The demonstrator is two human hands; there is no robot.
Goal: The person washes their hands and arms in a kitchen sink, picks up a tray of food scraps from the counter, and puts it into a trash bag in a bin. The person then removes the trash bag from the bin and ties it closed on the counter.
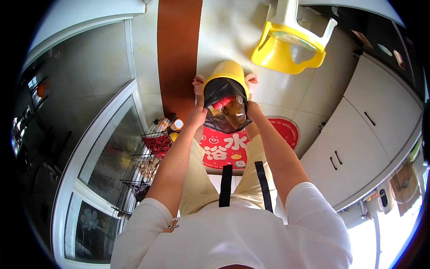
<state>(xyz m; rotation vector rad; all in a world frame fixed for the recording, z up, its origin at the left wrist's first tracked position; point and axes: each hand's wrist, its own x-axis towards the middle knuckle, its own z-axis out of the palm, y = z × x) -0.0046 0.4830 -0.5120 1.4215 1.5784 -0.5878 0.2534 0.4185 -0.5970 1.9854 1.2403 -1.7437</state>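
A yellow trash bin (pixel 226 69) stands on the floor between my feet, lined with a black trash bag (pixel 222 86). Red and brownish items of rubbish (pixel 234 112) show through the bag's mouth; their exact kinds I cannot make out. My left hand (pixel 197 116) is closed on the left edge of the bag. On the opposite edge, my right hand (pixel 254 110) is closed too, with its fingertips partly hidden. Between the two hands the bag's mouth is spread and its near side hangs out over the bin's rim.
A red mat (pixel 224 143) with white lettering lies under the bin. To the left, a wire rack (pixel 154 141) with food stands beside a glass sliding door (pixel 107 148). A yellow and white child's chair (pixel 286 56) is ahead right; white cabinets (pixel 345 134) line the right.
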